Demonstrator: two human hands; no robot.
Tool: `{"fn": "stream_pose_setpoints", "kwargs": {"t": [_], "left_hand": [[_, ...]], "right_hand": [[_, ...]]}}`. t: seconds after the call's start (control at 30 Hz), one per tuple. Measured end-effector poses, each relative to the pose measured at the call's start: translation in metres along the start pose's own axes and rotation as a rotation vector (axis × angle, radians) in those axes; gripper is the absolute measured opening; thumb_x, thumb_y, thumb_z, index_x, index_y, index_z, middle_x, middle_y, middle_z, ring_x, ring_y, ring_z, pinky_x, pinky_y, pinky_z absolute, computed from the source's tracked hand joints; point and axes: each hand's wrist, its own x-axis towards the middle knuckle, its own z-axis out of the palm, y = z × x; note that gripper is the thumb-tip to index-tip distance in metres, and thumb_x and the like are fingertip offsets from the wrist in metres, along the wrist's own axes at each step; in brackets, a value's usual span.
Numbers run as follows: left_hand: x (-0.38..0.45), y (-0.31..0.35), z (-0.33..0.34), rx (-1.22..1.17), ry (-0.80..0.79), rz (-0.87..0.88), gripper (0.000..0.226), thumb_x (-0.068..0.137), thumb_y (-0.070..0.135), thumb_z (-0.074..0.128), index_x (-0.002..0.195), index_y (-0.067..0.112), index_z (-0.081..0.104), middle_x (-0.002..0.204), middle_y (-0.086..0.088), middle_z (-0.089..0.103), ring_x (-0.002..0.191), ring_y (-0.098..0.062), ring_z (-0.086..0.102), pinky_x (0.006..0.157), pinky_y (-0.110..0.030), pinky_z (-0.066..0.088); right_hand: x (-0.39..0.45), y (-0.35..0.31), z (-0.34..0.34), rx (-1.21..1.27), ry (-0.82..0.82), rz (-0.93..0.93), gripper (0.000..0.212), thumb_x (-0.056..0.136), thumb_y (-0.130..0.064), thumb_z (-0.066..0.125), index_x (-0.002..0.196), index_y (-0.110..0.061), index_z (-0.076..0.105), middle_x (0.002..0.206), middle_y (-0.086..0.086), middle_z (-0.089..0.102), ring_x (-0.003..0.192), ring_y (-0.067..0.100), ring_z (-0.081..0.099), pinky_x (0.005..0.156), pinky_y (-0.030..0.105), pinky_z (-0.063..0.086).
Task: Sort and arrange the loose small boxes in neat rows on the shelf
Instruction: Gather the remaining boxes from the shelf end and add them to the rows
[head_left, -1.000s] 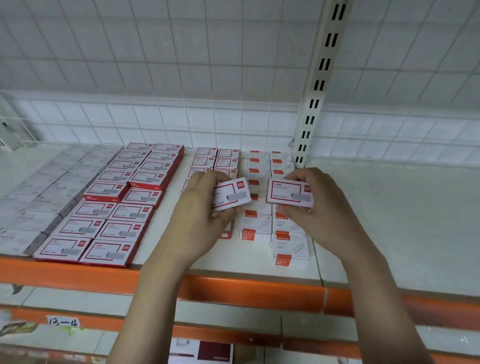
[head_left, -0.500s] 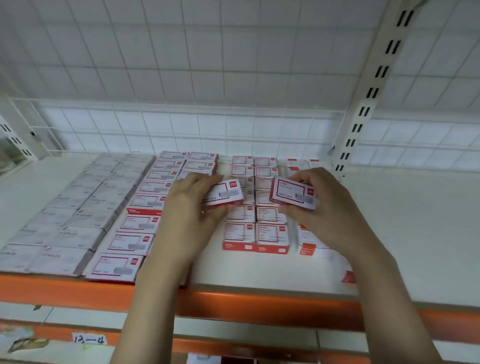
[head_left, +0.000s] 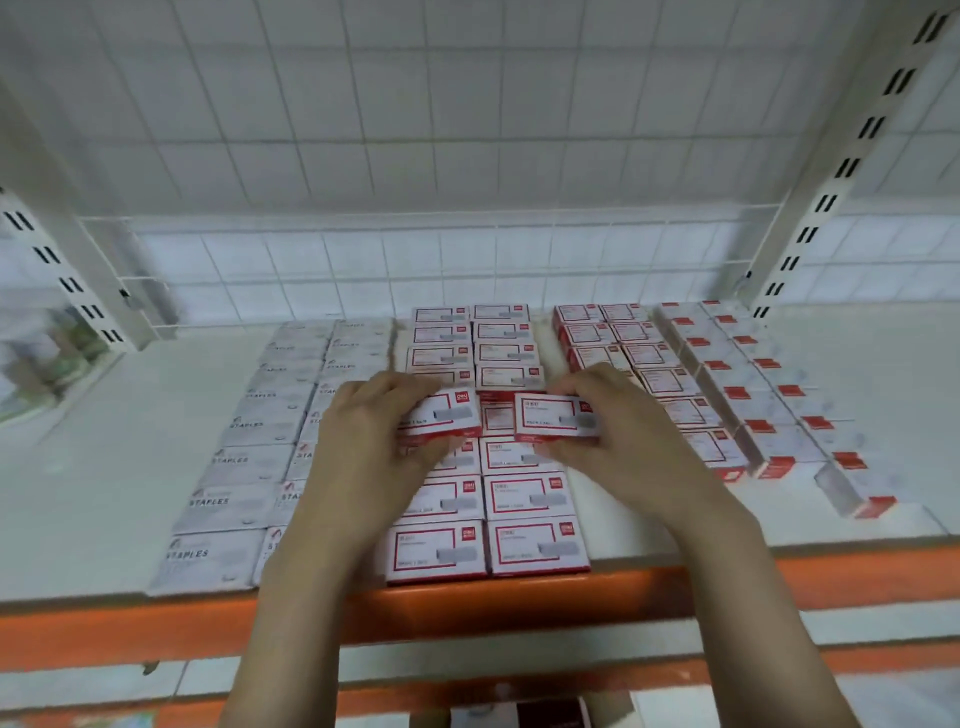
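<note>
Now placing | left hand pinches red-framed box, right hand pinches second box, both over middle double row on shelf | next, I judge: set each square into the gap.

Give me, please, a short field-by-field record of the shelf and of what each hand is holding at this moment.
left hand: left hand grips a red-bordered box, tilted, above the rows
right hand: right hand grips a second red-bordered box
beneath hands: two columns of matching red-bordered boxes, flat, reaching the front edge
left of them: grey staples boxes in columns
right of them: smaller red-and-white boxes, then white boxes with red ends
shelf: white shelf with an orange front rail
</note>
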Motion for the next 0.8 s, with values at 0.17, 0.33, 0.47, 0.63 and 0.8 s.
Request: {"fn": "stream_pose_setpoints", "kwargs": {"t": [0.17, 0.33, 0.47, 0.63, 0.8], "left_hand": [[-0.008, -0.015, -0.004, -0.041, -0.053, -0.017, 0.048, 0.071, 0.038, 0.069, 0.118, 0.025, 0.064, 0.115, 0.002, 0.062, 0.107, -0.023, 0.05, 0.09, -0.026, 0.031], [-0.014, -0.022, -0.003, -0.06, -0.069, -0.024, 0.049, 0.069, 0.039, 0.068, 0.117, 0.026, 0.064, 0.116, 0.003, 0.061, 0.107, -0.022, 0.051, 0.09, -0.019, 0.028], [-0.016, -0.023, 0.002, -0.054, -0.072, -0.035, 0.049, 0.071, 0.031, 0.076, 0.117, 0.023, 0.064, 0.121, 0.0, 0.06, 0.112, -0.025, 0.049, 0.093, -0.025, 0.029], [-0.017, -0.02, 0.007, -0.053, -0.074, -0.028, 0.05, 0.07, 0.026, 0.079, 0.117, 0.02, 0.064, 0.122, -0.001, 0.059, 0.115, -0.024, 0.047, 0.094, -0.023, 0.025], [-0.019, -0.022, 0.006, -0.06, -0.077, -0.03, 0.051, 0.069, 0.024, 0.08, 0.117, 0.02, 0.065, 0.122, -0.001, 0.059, 0.114, -0.024, 0.047, 0.094, -0.024, 0.026]], "right_hand": [[0.007, -0.009, 0.014, -0.042, -0.069, 0.039, 0.05, 0.08, -0.027, 0.07, 0.127, -0.02, 0.053, 0.118, -0.003, 0.047, 0.107, 0.009, 0.045, 0.085, 0.011, 0.029], [0.021, -0.008, 0.023, -0.077, -0.096, 0.074, 0.053, 0.082, -0.025, 0.068, 0.131, -0.016, 0.05, 0.127, 0.0, 0.046, 0.12, 0.016, 0.044, 0.094, 0.016, 0.028], [0.011, -0.007, 0.024, -0.111, -0.034, 0.073, 0.046, 0.082, -0.021, 0.067, 0.126, -0.015, 0.054, 0.126, -0.001, 0.048, 0.119, 0.016, 0.044, 0.098, 0.018, 0.03], [0.002, -0.007, 0.028, -0.116, 0.014, 0.078, 0.037, 0.084, -0.011, 0.065, 0.12, -0.012, 0.06, 0.119, 0.0, 0.052, 0.114, 0.016, 0.046, 0.093, 0.012, 0.028], [0.006, -0.008, 0.033, -0.129, 0.036, 0.08, 0.034, 0.085, -0.008, 0.062, 0.119, -0.012, 0.062, 0.119, 0.0, 0.055, 0.116, 0.016, 0.044, 0.092, 0.01, 0.024]]}}
